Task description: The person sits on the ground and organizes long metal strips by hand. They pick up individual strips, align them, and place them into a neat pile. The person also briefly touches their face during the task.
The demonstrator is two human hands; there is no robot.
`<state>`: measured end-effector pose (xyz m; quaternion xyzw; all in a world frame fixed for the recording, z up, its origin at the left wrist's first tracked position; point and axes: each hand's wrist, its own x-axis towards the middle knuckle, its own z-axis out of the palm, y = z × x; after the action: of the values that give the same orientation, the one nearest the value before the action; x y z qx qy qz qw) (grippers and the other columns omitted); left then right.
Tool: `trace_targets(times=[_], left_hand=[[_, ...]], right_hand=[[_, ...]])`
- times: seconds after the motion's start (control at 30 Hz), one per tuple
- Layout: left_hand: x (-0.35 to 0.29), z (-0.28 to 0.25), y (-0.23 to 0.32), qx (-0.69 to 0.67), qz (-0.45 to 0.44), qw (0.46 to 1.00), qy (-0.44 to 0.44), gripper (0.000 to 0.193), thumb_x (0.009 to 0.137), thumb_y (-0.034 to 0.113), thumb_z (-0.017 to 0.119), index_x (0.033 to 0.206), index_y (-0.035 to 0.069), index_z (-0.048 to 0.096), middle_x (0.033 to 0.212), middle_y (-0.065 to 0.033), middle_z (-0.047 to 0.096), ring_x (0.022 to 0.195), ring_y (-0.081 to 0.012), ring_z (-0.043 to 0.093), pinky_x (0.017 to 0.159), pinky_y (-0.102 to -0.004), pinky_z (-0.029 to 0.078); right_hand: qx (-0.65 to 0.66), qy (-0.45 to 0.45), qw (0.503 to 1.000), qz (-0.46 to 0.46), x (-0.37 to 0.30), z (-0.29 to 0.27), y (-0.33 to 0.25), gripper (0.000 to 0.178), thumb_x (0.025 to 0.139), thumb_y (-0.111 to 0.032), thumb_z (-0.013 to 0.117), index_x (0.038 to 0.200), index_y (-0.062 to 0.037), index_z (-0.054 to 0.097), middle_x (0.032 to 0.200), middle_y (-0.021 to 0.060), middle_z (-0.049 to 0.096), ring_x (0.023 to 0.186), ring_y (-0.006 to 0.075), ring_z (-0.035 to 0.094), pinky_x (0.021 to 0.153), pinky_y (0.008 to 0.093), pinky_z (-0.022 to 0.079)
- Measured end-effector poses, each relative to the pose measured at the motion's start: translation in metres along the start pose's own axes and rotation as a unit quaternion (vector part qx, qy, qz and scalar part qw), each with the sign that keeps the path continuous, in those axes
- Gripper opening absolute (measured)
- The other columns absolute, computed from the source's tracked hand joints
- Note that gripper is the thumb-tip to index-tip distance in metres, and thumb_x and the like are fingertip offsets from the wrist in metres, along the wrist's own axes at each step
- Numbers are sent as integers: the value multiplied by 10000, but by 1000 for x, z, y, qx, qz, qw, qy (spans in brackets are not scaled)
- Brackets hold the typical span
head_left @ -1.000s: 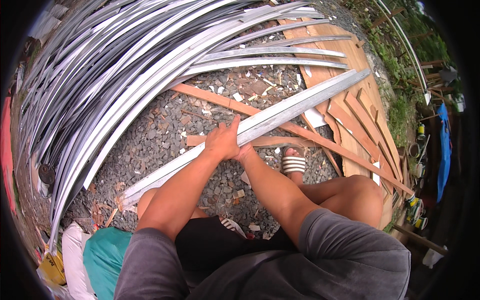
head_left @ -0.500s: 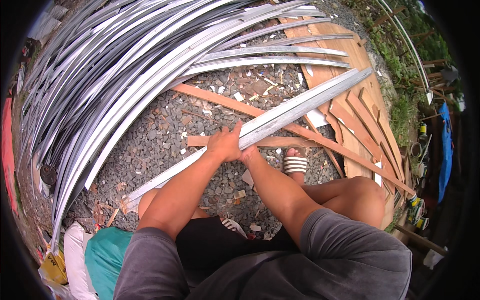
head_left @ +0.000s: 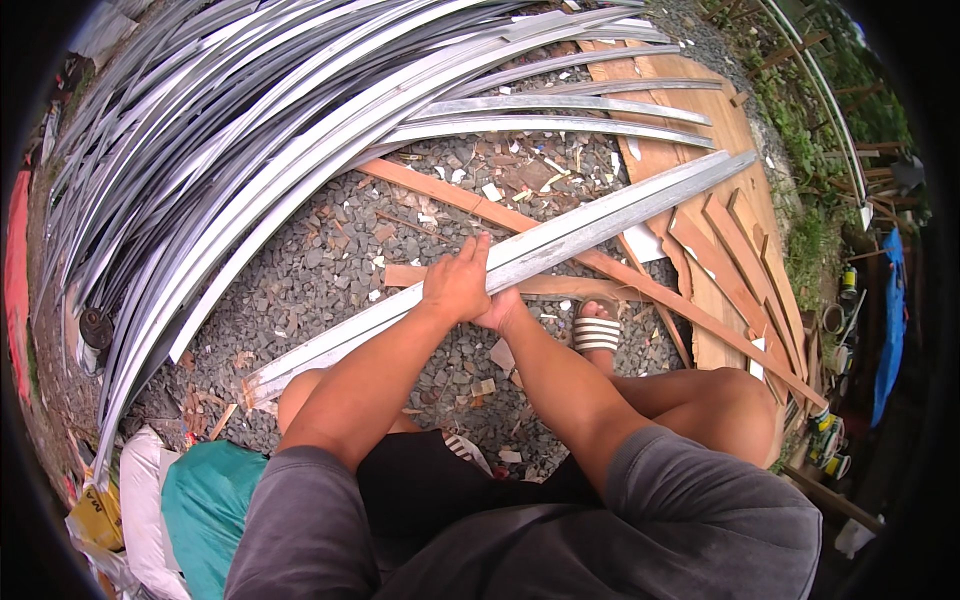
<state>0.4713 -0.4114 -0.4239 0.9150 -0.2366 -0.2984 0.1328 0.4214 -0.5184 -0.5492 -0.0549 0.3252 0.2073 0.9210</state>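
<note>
Across the middle of the scene, above grey gravel, we see a long silvery metal bar with a dark line running along its length; it slants from the near left, beside the person's left knee, to the far right, where its end overlaps a brown plywood sheet; the left hand lies across the bar, back upward, clasping it from above with its fingers stretched toward the far side; the right hand sits at the bar's near edge, close beside the left; its fingers are hidden from us, so we cannot tell how firmly they hold.

Passing under the bar we find a long reddish wooden strip, running from the far left to the near right; a shorter board also crosses beneath it, near the hands; just nearer is a foot in a striped sandal.

Over the far left spreads a large heap of metal strips, bent into arcs by the wide lens; at the near left we notice a green sack beside a white sack; at the right edge hangs a blue sheet.
</note>
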Motion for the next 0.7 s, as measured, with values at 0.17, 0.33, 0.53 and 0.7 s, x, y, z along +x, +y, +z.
trace_targets(times=[0.17, 0.33, 0.53, 0.7], left_hand=[[4, -2, -2, -5, 5, 1000, -2, 930, 762, 118, 663, 1599, 68, 261, 1588, -184, 396, 1202, -405, 615, 1052, -449, 490], [7, -7, -3, -8, 3, 1000, 0, 913, 755, 106, 658, 1589, 68, 288, 1571, -196, 418, 1229, -410, 602, 1064, -453, 483], [16, -13, -11, 23, 4, 999, 49, 891, 775, 97, 636, 1595, 82, 286, 1580, -170, 418, 1206, -414, 615, 1067, -453, 480], [35, -18, -27, 14, -3, 997, 72, 877, 772, 77, 649, 1580, 63, 312, 1558, -155, 449, 1177, -406, 619, 1060, -443, 477]], right_hand=[[-129, 16, 989, 73, -23, 5, 2, 657, 1019, -643, 300, 1402, -171, 551, 1386, 89, 617, 1241, 296, 603, 1028, 494, 486], [-265, 15, 964, 12, -3, -11, 35, 351, 996, -432, 581, 1219, -165, 624, 1094, 19, 689, 918, 178, 638, 748, 370, 520], [-565, 31, 824, 18, -9, 1, 26, 160, 919, -222, 722, 1000, -101, 657, 726, -3, 609, 578, 120, 505, 515, 273, 400], [-658, 112, 740, 84, -47, 49, -48, 168, 873, -208, 700, 871, -44, 664, 657, 17, 592, 546, 150, 520, 518, 318, 416]])
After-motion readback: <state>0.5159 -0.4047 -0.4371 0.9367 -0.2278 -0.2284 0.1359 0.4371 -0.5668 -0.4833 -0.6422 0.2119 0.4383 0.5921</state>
